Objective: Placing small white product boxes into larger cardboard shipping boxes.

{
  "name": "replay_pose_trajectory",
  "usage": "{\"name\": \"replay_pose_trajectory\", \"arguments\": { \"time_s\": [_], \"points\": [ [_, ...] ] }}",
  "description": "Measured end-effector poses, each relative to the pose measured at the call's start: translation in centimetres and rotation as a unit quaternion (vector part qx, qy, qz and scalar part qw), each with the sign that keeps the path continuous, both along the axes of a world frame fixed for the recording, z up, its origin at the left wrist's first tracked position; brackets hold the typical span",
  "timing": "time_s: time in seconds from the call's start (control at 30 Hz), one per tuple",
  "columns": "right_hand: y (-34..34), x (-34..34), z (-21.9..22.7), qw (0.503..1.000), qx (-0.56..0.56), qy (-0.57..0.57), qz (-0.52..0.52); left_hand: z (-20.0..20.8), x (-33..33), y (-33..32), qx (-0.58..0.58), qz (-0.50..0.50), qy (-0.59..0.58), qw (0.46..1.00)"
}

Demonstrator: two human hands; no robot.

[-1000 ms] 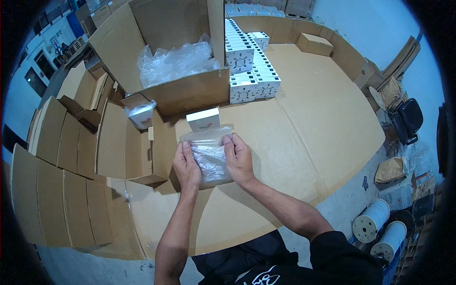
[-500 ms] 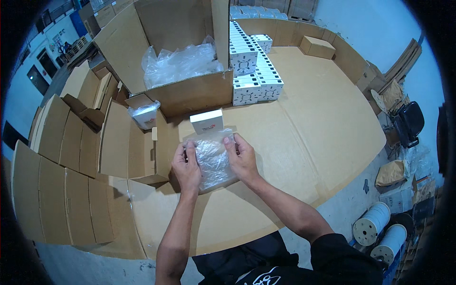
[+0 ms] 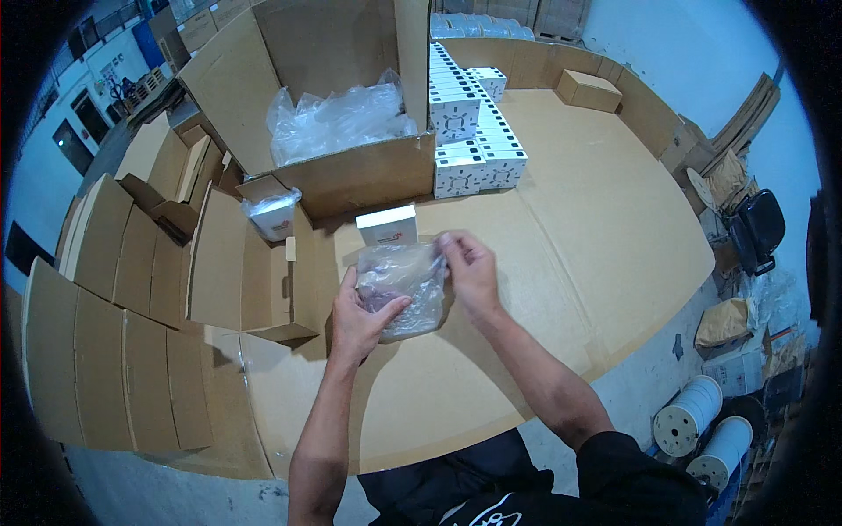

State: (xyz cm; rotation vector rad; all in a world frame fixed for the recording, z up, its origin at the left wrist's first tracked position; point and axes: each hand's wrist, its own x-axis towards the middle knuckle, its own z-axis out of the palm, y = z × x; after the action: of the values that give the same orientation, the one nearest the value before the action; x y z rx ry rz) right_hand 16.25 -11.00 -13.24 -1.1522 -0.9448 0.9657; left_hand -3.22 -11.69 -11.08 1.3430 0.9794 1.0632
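Note:
A clear bubble-wrap bag [image 3: 402, 285] is held up over the cardboard-covered table. My left hand [image 3: 358, 320] grips its left side, with the thumb across the front and the other fingers behind the plastic. At the bag's upper right corner, my right hand [image 3: 472, 270] pinches the edge between thumb and fingertips. Just beyond the bag stands a small white box [image 3: 388, 226] with a little red mark. To the left, an opened brown carton [image 3: 276, 294] has a plastic-wrapped white box [image 3: 274, 219] at its far end.
A large carton [image 3: 373, 175] full of clear plastic bags [image 3: 344, 121] stands beyond my hands. Stacked white patterned boxes [image 3: 481, 162] are to its right. Folded brown cartons [image 3: 114, 368] line the left side. A small brown box [image 3: 588, 90] sits at the far right.
My right hand has moved right and up to the bag's corner. My left hand has shifted slightly, its thumb now across the bag, which looks more opened out.

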Motion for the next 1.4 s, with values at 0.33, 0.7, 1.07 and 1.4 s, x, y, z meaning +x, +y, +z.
{"name": "replay_pose_trajectory", "arguments": {
  "time_s": [0.33, 0.7, 1.07, 1.4],
  "points": [
    [-0.6, 0.4, 5.8, 0.866, 0.243, -0.437, -0.031, -0.9, -0.2, 0.5, 0.027, 0.019, 0.010, 0.999],
    [-0.3, 0.4, 5.3, 0.846, 0.253, -0.467, 0.042, -2.4, -0.5, 1.1, 0.058, 0.082, 0.087, 0.991],
    [1.7, 0.0, 7.9, 0.778, 0.120, -0.572, 0.233, -2.5, -0.2, 1.1, 0.039, 0.058, 0.065, 0.995],
    [3.0, -1.4, 7.9, 0.855, 0.134, -0.428, 0.260, -1.7, -0.5, 0.8, 0.081, 0.079, 0.190, 0.975]
  ]
}}
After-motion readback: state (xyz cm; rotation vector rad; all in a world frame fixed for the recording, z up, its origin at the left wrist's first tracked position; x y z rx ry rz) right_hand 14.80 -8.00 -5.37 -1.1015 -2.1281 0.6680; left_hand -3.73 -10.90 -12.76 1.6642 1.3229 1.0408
